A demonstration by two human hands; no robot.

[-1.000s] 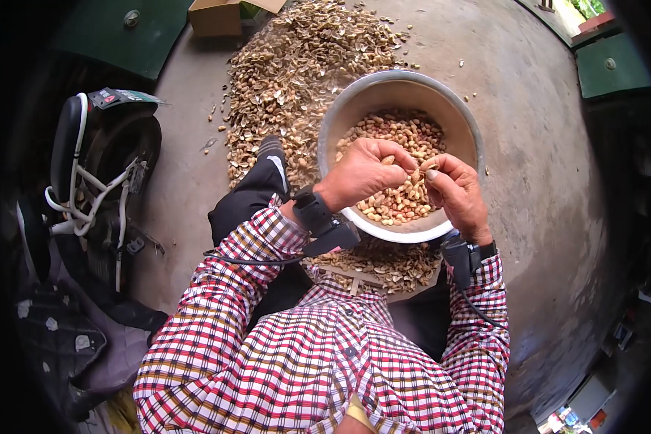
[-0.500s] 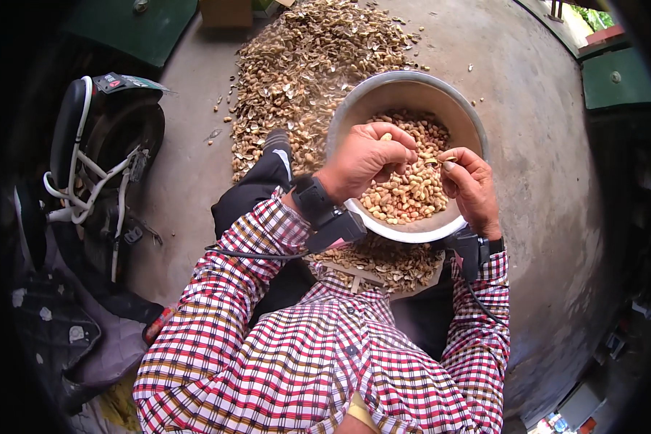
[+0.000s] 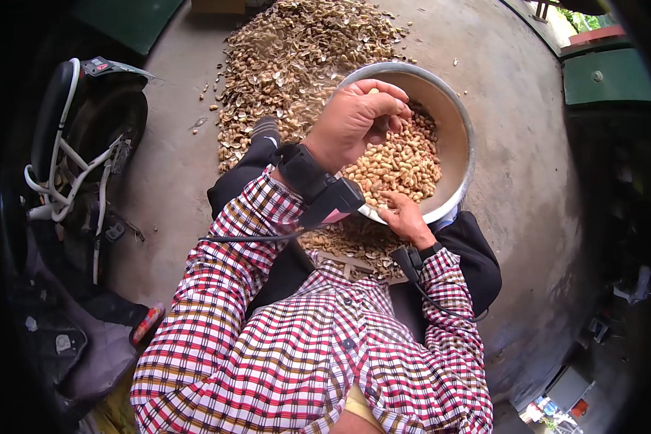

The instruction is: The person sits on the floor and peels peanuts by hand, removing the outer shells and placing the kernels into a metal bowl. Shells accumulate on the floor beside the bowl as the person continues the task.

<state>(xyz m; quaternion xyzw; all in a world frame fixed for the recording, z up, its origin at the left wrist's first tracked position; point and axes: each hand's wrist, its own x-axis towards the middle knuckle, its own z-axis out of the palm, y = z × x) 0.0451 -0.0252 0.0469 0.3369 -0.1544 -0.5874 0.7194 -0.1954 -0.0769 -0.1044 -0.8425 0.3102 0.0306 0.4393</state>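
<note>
A wide metal basin holds a heap of unshelled peanuts, with some reddish kernels among them. Above the basin's left side, my left hand is closed, thumb against bent fingers. A small pale bit that looks like a peanut peeks out over its index finger. At the near rim, my right hand hangs low, its thumb and forefinger apart beside the nearest peanuts. I make out nothing between them. Empty shells lie between my legs, just below the basin.
A big pile of peanut shells spreads over the concrete floor beyond my left foot. A white-framed bicycle or scooter stands at the left. Green panels border the far corners. Black devices with cables are strapped to my wrists.
My right hand has dropped from the left hand's side toward me, to the basin's near rim, and the shell it pinched no longer shows. The left hand has risen slightly.
</note>
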